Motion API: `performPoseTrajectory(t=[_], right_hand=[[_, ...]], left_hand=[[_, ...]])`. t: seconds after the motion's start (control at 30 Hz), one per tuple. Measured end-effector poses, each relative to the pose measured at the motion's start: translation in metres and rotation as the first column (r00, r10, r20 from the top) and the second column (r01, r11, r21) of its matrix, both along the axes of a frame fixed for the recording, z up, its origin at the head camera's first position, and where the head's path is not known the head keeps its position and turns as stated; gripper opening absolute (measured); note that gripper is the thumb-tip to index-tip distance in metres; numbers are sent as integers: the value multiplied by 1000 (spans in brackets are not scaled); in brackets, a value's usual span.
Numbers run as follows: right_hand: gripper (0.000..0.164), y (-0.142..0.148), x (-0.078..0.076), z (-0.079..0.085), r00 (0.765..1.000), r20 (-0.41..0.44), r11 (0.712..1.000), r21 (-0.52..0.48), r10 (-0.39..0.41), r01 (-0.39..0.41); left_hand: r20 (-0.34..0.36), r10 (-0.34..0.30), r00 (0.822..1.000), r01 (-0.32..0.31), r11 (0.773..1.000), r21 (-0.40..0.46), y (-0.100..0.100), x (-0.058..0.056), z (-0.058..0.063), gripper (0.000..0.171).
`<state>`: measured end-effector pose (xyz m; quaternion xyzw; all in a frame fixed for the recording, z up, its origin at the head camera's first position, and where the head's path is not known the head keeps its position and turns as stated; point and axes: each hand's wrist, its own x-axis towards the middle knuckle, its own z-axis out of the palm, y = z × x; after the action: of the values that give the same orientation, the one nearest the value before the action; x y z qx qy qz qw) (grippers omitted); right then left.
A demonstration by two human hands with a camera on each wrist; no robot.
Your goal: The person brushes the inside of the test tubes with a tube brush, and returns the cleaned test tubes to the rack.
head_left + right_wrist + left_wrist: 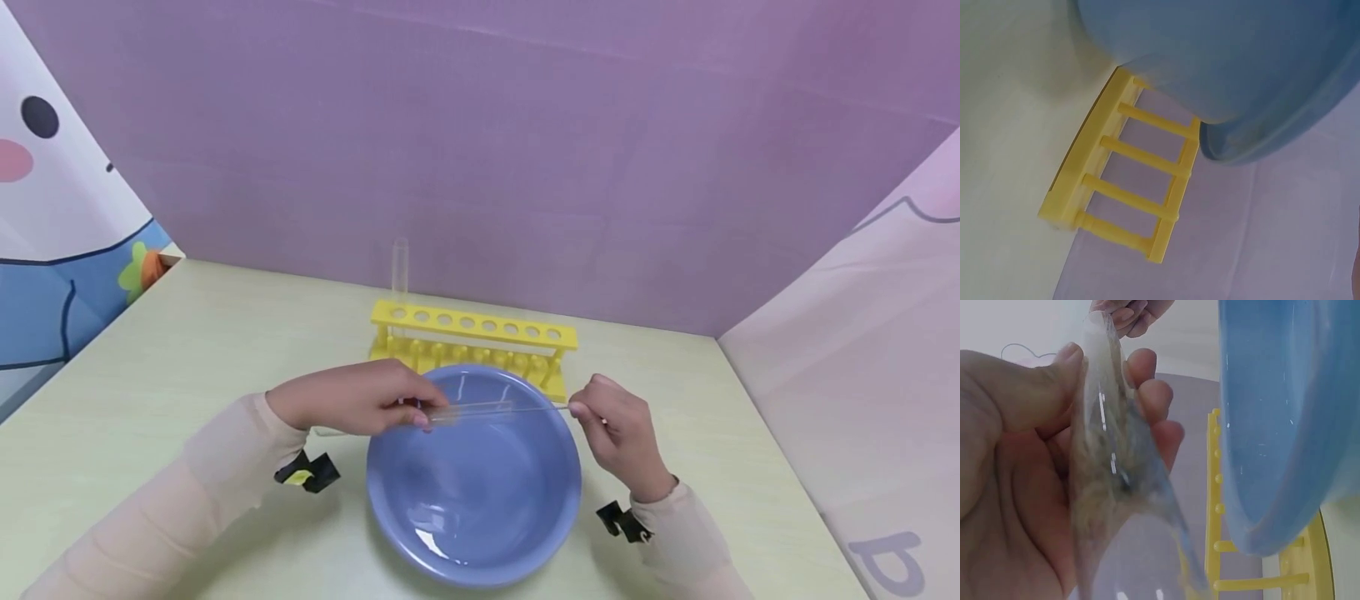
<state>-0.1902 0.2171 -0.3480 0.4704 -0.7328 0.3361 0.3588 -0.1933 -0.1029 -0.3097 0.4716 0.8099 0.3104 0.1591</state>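
Note:
Over the blue basin [517, 492], my left hand [363, 398] grips a clear test tube [491, 408] that lies nearly level. In the left wrist view, thumb and fingers wrap the tube from both sides, and brownish bristles of a test tube brush [1113, 450] show inside it. A thin wire handle [542, 408] runs out of the tube's right end. My right hand [618, 429] pinches that handle between thumb and fingers, just past the basin's right rim. Only a sliver of skin shows at the edge of the right wrist view.
Behind the basin stands a yellow test tube rack [517, 332], partly hidden by its rim. Another clear test tube [400, 271] stands upright in the rack's leftmost hole. A purple panel [487, 167] rises at the back of the pale table [247, 325].

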Motion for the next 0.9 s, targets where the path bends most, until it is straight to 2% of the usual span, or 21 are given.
performPoseTrajectory(t=[0.2, 0.57, 0.9], right_hand=[[36, 7, -2, -2, 1000, -30, 1000, -23, -2, 1], [38, 16, -1, -2, 1000, -24, 999, -44, 5, -6], [38, 21, 0, -2, 999, -35, 998, -56, 8, -10]], left_hand=[[27, -3, 1000, 3, 1000, -4, -6, -2, -3, 13], [47, 4, 999, -3, 1000, -21, -15, -1, -6, 18], [105, 4, 994, -1, 1000, -24, -23, -1, -10, 17]])
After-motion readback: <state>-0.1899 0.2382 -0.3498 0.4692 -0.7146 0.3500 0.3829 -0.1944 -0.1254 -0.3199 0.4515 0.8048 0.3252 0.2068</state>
